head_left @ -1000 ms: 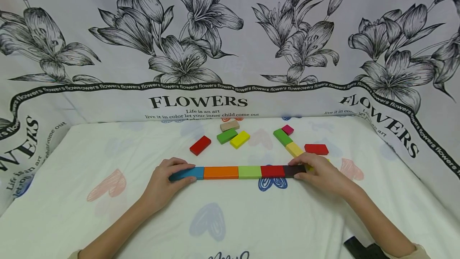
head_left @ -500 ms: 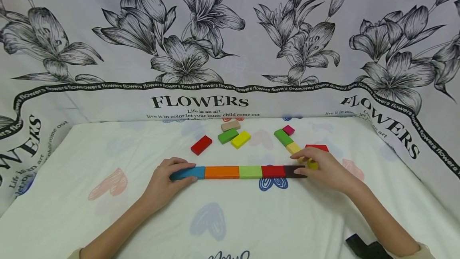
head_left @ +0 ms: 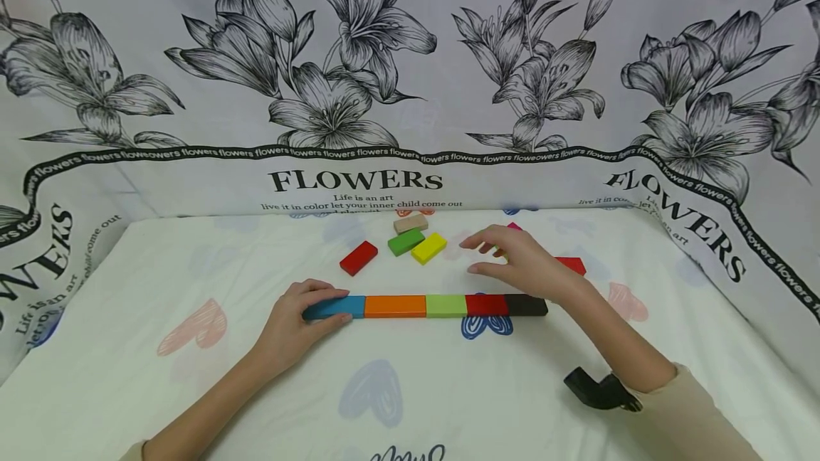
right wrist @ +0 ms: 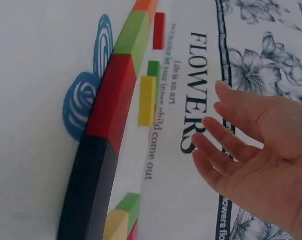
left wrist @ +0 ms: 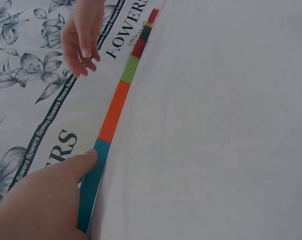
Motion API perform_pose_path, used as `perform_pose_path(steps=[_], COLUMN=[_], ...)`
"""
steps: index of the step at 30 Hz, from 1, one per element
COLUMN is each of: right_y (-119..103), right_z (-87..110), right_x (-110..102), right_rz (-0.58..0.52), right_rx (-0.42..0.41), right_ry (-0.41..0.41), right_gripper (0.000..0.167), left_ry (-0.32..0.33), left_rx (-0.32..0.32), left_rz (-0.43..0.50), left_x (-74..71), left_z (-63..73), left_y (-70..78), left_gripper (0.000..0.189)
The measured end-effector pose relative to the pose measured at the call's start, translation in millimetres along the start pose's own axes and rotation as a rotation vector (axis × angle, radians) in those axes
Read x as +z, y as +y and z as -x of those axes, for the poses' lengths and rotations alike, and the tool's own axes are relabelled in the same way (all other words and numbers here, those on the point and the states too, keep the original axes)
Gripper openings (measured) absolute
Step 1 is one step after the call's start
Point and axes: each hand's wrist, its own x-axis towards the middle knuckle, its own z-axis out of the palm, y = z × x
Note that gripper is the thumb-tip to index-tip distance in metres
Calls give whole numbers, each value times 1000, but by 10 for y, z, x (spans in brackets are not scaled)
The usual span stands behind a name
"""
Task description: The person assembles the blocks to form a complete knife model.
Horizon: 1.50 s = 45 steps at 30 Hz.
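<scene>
A straight row of coloured blocks lies across the cloth in the head view. From left to right come a blue block (head_left: 334, 309), an orange block (head_left: 395, 306), a light green block (head_left: 445, 306), a red block (head_left: 486, 305) and a black block (head_left: 527, 306). My left hand (head_left: 296, 322) grips the blue block at the left end, thumb in front and fingers behind. Beyond the row my right hand (head_left: 528, 263) is raised, relaxed fingers apart and holding nothing. It hides most of the green and pale yellow blocks (right wrist: 116, 225) behind it.
Behind the row lie a red block (head_left: 359, 259), a tan block (head_left: 411, 224), a green block (head_left: 406, 242) and a yellow block (head_left: 428, 248). Another red block (head_left: 571, 265) is partly behind the right hand. A black object (head_left: 598, 388) is at the right wrist.
My right hand has let go of the black block, lifted and moved left and away, past the row's right part. The left hand and the row stay in place.
</scene>
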Motion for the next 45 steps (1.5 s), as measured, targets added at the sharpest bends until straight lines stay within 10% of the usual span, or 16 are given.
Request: perform_pose_path(steps=[24, 45], right_y=[-589, -529], right_z=[-1092, -1526], right_x=[682, 953], right_rz=[-18, -102], right_rx=[-138, -3], right_ry=[-166, -290], right_gripper=[45, 38], left_ry=[-6, 2], left_rx=[-10, 25], left_rz=[-6, -8], left_x=[-17, -10], left_z=[-9, -18], left_y=[18, 3], left_gripper=[31, 30])
